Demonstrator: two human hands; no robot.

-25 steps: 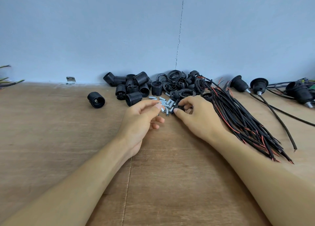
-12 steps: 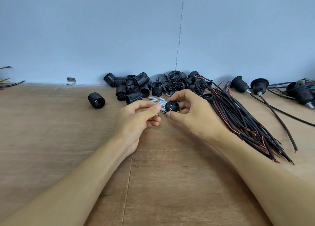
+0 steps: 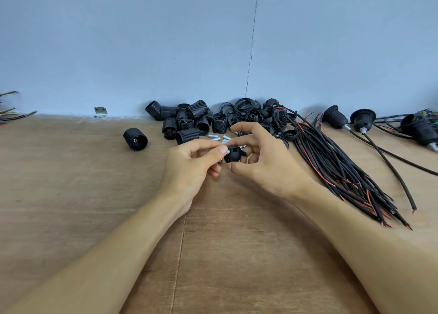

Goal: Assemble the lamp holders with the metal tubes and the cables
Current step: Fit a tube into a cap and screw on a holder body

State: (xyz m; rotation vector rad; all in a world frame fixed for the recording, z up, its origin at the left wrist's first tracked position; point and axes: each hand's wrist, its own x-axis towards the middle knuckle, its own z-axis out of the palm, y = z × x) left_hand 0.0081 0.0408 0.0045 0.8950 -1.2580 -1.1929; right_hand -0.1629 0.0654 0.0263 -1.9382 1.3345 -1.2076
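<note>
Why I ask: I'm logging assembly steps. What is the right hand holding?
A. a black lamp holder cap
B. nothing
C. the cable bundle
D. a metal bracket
A: the right hand grips a black lamp holder cap, against which the left hand pinches a metal tube; the cable bundle lies apart, untouched.

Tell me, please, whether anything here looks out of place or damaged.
One holder lies on its side alone, apart from the pile. A thin crack runs down the wall. Nothing else stands out.
</note>
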